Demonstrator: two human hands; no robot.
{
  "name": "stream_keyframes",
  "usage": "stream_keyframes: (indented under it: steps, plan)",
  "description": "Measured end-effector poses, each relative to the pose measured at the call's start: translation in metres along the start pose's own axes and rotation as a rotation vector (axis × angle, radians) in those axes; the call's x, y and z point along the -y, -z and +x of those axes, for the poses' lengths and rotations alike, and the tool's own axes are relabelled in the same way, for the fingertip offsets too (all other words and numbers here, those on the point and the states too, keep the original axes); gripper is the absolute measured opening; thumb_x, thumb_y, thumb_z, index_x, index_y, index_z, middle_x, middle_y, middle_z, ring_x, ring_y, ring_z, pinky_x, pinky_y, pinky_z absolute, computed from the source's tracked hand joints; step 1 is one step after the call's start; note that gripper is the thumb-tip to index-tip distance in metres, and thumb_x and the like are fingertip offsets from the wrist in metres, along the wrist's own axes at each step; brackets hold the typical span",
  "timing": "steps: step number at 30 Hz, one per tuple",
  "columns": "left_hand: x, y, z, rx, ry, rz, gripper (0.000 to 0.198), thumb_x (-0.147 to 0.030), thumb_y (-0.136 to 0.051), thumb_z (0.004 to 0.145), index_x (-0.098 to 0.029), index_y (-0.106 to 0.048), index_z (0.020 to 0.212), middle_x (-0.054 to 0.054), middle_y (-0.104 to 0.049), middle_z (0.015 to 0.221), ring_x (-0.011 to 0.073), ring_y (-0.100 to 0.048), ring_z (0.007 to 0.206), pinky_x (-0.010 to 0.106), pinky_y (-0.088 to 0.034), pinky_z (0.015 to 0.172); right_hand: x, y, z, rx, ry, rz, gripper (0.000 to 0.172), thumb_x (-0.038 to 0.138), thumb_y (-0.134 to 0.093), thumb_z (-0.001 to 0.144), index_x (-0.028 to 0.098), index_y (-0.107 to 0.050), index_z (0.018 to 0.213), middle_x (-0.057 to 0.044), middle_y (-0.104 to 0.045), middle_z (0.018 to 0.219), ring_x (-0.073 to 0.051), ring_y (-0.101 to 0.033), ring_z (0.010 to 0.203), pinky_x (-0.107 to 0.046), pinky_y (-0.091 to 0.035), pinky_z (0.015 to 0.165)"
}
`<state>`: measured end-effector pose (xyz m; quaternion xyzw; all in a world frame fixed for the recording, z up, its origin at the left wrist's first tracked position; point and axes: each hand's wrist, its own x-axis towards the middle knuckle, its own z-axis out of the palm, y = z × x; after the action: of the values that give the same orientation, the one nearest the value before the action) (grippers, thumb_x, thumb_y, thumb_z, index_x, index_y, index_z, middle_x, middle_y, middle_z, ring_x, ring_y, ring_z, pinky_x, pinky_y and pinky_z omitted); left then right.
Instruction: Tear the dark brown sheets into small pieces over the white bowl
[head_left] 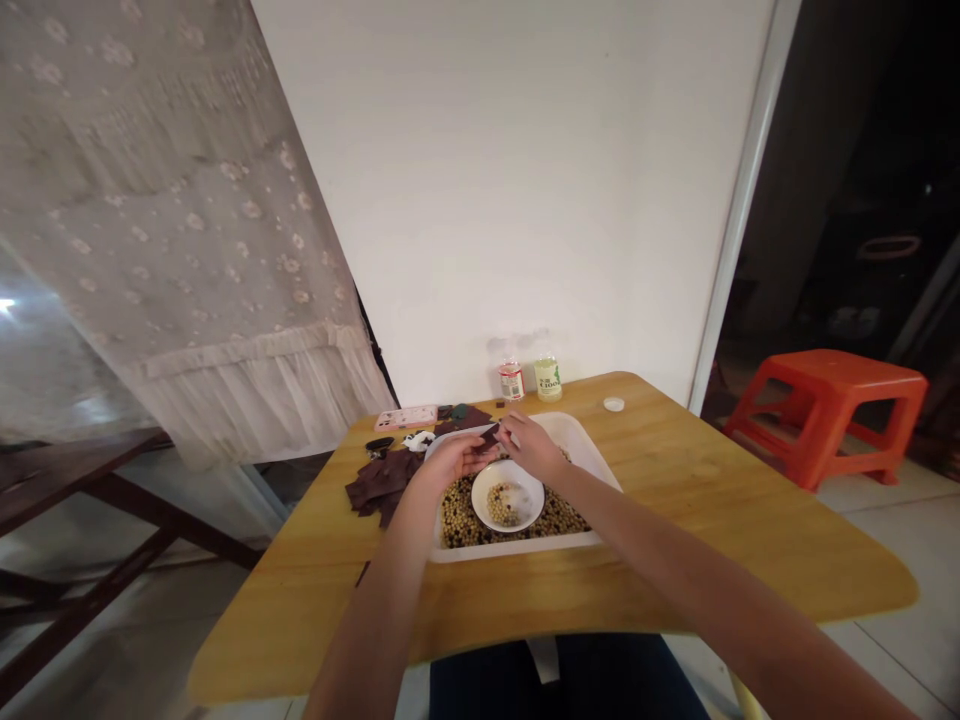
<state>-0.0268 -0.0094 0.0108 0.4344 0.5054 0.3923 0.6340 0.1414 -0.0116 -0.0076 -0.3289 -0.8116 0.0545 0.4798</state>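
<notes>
Both my hands meet over a white tray (585, 447) full of beans on a yellow wooden table (675, 500). My left hand (454, 460) and my right hand (531, 445) each pinch an end of one small dark brown piece (489, 435). Below them, inside the tray, sits a white bowl (508, 497) holding a few beans. A pile of the same dark brown pieces (381, 482) lies on the table just left of the tray.
Two small bottles (529, 377) stand at the table's far edge by the white wall, with a white cap (613, 404) to their right. A pink phone (406, 417) and small dark items lie behind the pile. An orange stool (829, 410) stands on the right, a dark wooden table (67, 480) on the left.
</notes>
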Motion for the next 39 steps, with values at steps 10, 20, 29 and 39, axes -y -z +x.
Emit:
stream_keyframes:
  steps: [10,20,29,39]
  plan:
    - [-0.0028,-0.0037,-0.0042,0.005,0.011,-0.022,0.009,-0.012,-0.052,0.073,-0.012,-0.061,0.075,0.007,-0.069,0.067,0.0140,-0.066,0.062,0.019,-0.051,0.056,-0.0032,-0.0013,0.0002,0.017,-0.006,0.013,0.016,0.007,-0.041,0.076,0.020,-0.040,0.066,0.000,-0.043,0.071,-0.012,-0.043,0.064,-0.023,-0.033,0.060]
    - [-0.0034,-0.0044,-0.0053,0.021,0.006,-0.014,0.011,-0.012,-0.051,0.075,-0.011,-0.062,0.077,0.009,-0.069,0.071,0.0150,-0.066,0.063,0.020,-0.051,0.055,-0.0041,-0.0008,-0.0002,0.015,-0.005,0.017,0.016,0.005,-0.041,0.074,0.019,-0.038,0.066,0.000,-0.042,0.071,-0.012,-0.043,0.065,-0.023,-0.033,0.060]
    - [0.0011,-0.0018,-0.0005,0.015,-0.007,-0.012,0.008,-0.013,-0.056,0.073,-0.012,-0.061,0.079,0.009,-0.069,0.073,0.0160,-0.066,0.066,0.023,-0.052,0.061,-0.0076,-0.0037,-0.0013,-0.001,0.014,0.020,0.017,0.007,-0.041,0.076,0.019,-0.037,0.065,0.000,-0.041,0.070,-0.012,-0.042,0.064,-0.023,-0.032,0.059]
    - [0.0004,-0.0044,0.0011,0.050,0.011,-0.019,0.013,-0.014,-0.055,0.071,-0.011,-0.063,0.081,0.009,-0.070,0.074,0.0164,-0.067,0.067,0.022,-0.051,0.059,-0.0040,0.0038,-0.0007,-0.005,0.033,0.012,0.020,0.010,-0.042,0.078,0.020,-0.034,0.062,0.000,-0.040,0.068,-0.013,-0.042,0.064,-0.024,-0.033,0.060]
